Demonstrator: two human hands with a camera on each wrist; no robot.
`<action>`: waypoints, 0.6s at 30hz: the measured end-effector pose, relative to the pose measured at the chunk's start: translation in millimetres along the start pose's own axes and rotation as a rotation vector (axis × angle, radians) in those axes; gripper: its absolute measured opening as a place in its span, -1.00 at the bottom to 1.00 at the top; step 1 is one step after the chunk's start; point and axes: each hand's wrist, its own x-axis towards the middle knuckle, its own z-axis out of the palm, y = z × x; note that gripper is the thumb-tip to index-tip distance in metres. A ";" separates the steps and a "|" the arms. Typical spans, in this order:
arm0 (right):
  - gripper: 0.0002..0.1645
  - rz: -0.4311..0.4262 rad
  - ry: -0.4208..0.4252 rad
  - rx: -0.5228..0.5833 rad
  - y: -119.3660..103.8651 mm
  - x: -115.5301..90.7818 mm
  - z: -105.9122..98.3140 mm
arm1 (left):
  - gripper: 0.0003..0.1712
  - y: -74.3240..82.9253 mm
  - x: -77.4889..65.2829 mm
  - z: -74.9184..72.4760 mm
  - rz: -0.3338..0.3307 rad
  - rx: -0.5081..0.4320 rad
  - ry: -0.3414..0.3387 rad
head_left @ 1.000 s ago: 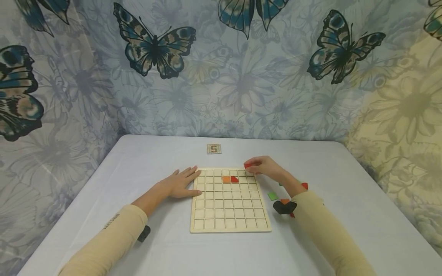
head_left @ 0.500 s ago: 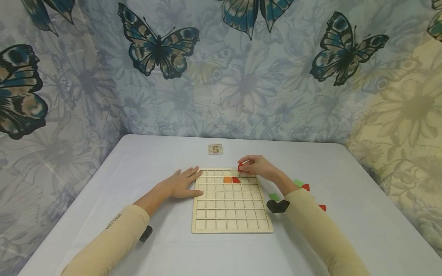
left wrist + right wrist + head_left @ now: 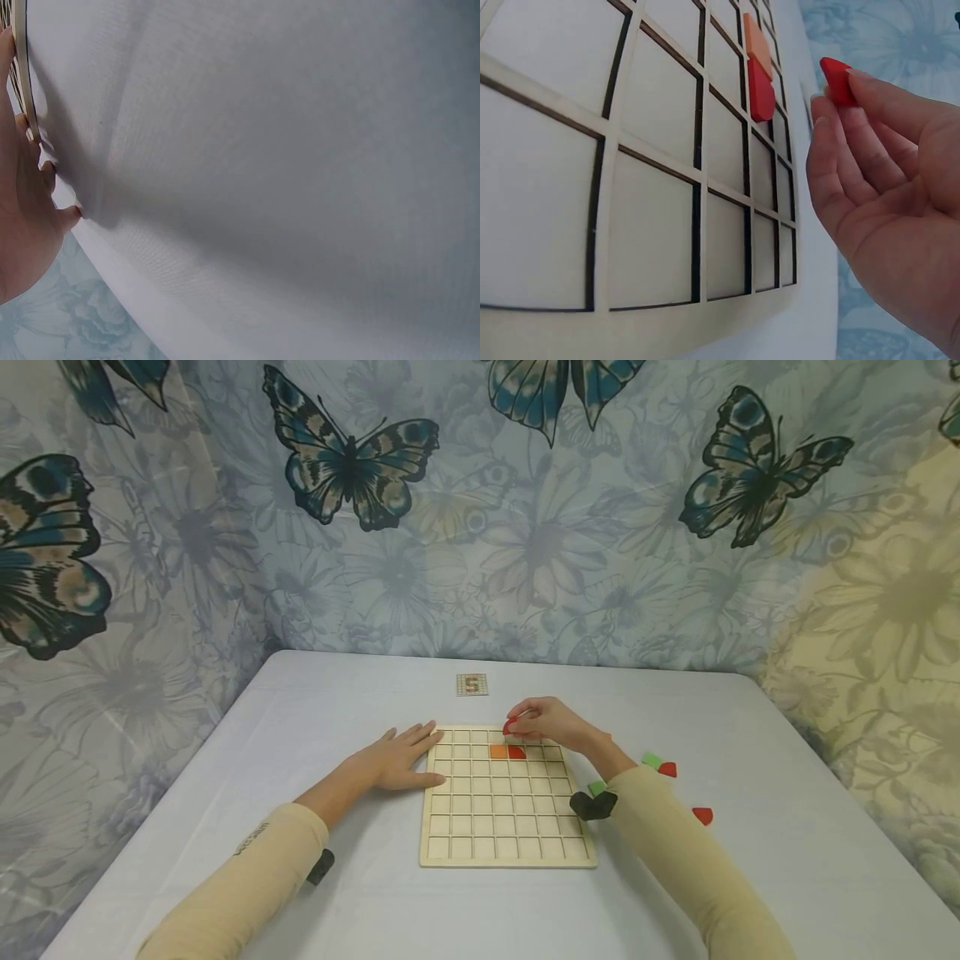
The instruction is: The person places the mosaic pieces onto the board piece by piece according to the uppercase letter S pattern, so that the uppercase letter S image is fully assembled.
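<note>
The red curved-edge tile point(image 3: 838, 81) is off the board, pinched between thumb and forefinger of the right hand point(image 3: 555, 722). That grip is clamped on the tile; the tile sits at its left end, tilted, with its narrow tip pointing away from the palm. Seen from the head, it is at the far rim of the gridded wooden board point(image 3: 507, 810), roughly in line with the red quarter-round tile point(image 3: 516, 752) in the second row from the far side; the right wrist view shows the two apart. I judge that this tilt against the flat cells matters most, and the right hand is plainly the nearer one.

An orange square tile point(image 3: 498, 752) touches the seated red one on its left. The left hand point(image 3: 397, 762) lies with fingers spread at the board's left edge, clamped on nothing. Loose green and red tiles point(image 3: 702, 816) lie right of the board on the white-covered counter point(image 3: 375, 893); a small patterned card point(image 3: 472, 685) lies beyond its far edge.
</note>
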 end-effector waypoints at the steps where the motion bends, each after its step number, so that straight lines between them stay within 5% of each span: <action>1: -0.73 -0.004 -0.003 -0.009 -0.7 0.7 0.4 | 0.03 0.0 0.1 0.0 0.002 0.001 0.004; 18: -0.66 0.032 -0.056 -0.088 -12.4 15.9 10.5 | 0.03 1.1 -0.5 0.3 -0.005 0.009 0.010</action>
